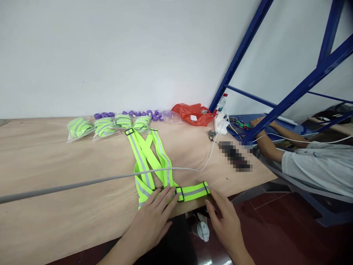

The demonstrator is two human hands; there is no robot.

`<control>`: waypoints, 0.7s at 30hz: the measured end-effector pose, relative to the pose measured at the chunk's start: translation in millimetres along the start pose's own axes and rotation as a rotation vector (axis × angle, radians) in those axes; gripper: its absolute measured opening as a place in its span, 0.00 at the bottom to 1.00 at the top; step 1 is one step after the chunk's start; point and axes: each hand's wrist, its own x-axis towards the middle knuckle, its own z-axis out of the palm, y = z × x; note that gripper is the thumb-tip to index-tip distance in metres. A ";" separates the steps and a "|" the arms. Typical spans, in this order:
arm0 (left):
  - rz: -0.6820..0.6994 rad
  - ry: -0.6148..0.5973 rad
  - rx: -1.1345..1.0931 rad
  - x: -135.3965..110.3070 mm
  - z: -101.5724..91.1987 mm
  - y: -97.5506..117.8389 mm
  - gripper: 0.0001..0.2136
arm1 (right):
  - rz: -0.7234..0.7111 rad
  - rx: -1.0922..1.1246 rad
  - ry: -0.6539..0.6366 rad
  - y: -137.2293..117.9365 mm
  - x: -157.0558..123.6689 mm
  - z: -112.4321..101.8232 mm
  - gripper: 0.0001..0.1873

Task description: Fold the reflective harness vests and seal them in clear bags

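A neon-yellow reflective vest (pixel 165 162) made of straps with grey stripes and black buckles lies spread on the wooden table (pixel 68 191). My left hand (pixel 154 213) rests on its lower part, fingers stretched out flat beside a black buckle (pixel 180 194). The waist strap (pixel 193 191) extends to the right along the table's front edge. At that strap's end, by another black slider (pixel 206 187), is my right hand (pixel 224 217), with thumb and fingers apart and the fingertips against or just beside the strap. A grey cable (pixel 110 179) crosses in front of the vest.
Several bagged vests (pixel 79 127) and purple pieces (pixel 104 115) line the wall side. A red plastic bag (pixel 193 114), a bottle (pixel 221 103), a white power strip (pixel 221 123) and a blurred dark object (pixel 234 156) lie right. Beyond blue shelf posts (pixel 242 48), another person's arms (pixel 267 141) work.
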 end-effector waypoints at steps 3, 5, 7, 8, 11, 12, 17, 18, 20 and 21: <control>-0.001 0.014 -0.017 -0.1 1.3 -0.5 0.31 | 0.078 0.154 -0.041 -12.9 5.5 2.0 0.20; -0.006 0.015 -0.037 0.4 0.9 -0.5 0.31 | 0.150 0.284 -0.054 -20.0 10.1 3.0 0.19; -0.009 0.010 -0.057 1.4 -0.9 -0.2 0.30 | 0.232 0.403 -0.021 -25.0 14.5 4.6 0.17; -0.009 0.006 -0.065 2.0 -2.2 0.0 0.30 | 0.280 0.451 0.008 -26.5 16.4 5.9 0.16; -0.008 -0.006 -0.087 3.8 -6.2 0.7 0.29 | 0.437 0.548 0.092 -27.1 21.5 10.8 0.15; -0.008 -0.009 -0.092 4.2 -7.2 0.8 0.29 | 0.493 0.571 0.109 -26.3 22.7 12.7 0.16; -0.014 -0.010 -0.107 3.6 -6.5 2.0 0.29 | 0.626 0.752 0.106 -19.4 26.4 21.7 0.29; -0.016 -0.007 -0.109 3.3 -5.9 2.5 0.28 | 0.611 0.769 0.081 -18.2 26.7 22.9 0.30; -0.018 0.000 -0.112 3.4 -5.7 3.4 0.27 | 0.547 0.719 0.035 -16.8 27.1 23.8 0.27; -0.016 0.001 -0.114 4.0 -6.5 3.7 0.26 | 0.502 0.651 0.030 -16.4 27.3 23.6 0.25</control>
